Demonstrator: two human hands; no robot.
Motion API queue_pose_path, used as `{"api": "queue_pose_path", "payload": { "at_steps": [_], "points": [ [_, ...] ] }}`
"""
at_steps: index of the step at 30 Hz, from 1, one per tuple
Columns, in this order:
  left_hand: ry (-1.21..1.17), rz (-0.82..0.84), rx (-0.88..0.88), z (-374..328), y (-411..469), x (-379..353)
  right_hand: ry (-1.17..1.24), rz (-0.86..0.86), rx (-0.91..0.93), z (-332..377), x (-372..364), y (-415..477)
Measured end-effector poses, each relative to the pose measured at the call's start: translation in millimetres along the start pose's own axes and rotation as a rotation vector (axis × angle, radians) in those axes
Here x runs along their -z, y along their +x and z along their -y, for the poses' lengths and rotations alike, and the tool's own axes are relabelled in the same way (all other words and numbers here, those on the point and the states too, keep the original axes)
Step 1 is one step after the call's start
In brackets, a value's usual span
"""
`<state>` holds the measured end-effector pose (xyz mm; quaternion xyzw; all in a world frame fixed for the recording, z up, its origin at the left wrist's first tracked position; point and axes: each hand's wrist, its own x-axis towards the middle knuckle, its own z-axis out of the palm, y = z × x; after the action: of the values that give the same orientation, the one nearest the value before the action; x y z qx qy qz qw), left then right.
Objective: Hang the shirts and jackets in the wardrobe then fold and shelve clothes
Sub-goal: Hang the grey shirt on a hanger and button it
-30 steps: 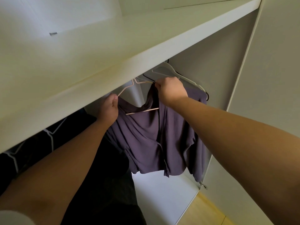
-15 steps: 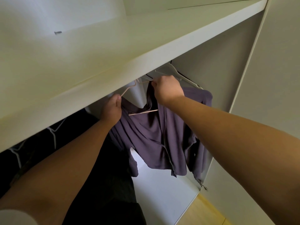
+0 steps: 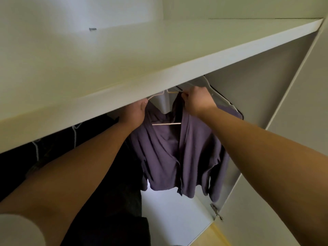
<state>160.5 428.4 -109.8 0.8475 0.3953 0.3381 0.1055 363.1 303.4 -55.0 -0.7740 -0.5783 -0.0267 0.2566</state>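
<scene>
Our left hand (image 3: 132, 115) grips one shoulder of the purple shirt (image 3: 165, 150) on its pale hanger (image 3: 166, 123); our right hand (image 3: 196, 101) pinches the collar. The shirt hangs between and below both hands. Hanging seems underway. Next we seat the hook, hidden above, then let go.

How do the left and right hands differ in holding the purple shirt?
The left hand grips the purple shirt at its shoulder; the right hand pinches its collar. The right hand sits higher in frame than the left hand. Both hold the shirt on the pink hanger.
</scene>
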Motion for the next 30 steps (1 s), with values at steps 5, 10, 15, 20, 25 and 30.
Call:
{"api": "queue_pose_path", "payload": {
  "at_steps": [5, 10, 15, 20, 25, 30],
  "points": [
    [0.055, 0.050, 0.051, 1.2, 2.2, 9.2, 0.065, 0.012, 0.027, -1.8, -6.2, -1.9],
    [0.076, 0.085, 0.126, 12.5, 7.1, 17.6, 0.109, 0.032, -0.029, -21.0, -14.1, -5.2],
    [0.080, 0.076, 0.138, 19.9, 9.1, 20.3, 0.191, 0.031, -0.049, -30.8, -18.7, -7.9],
    [0.015, 0.005, 0.111, 24.1, 6.5, 24.7, 0.156, 0.062, -0.081, -39.1, -21.7, -8.4],
    [0.129, 0.031, 0.189, 34.2, 7.6, 29.8, -0.147, 0.005, -0.102, -44.4, -21.8, -11.7],
    [0.261, 0.105, 0.215, 34.6, 2.9, 27.3, -0.260, -0.020, -0.071, -48.1, -21.4, -14.4]
  ]
}}
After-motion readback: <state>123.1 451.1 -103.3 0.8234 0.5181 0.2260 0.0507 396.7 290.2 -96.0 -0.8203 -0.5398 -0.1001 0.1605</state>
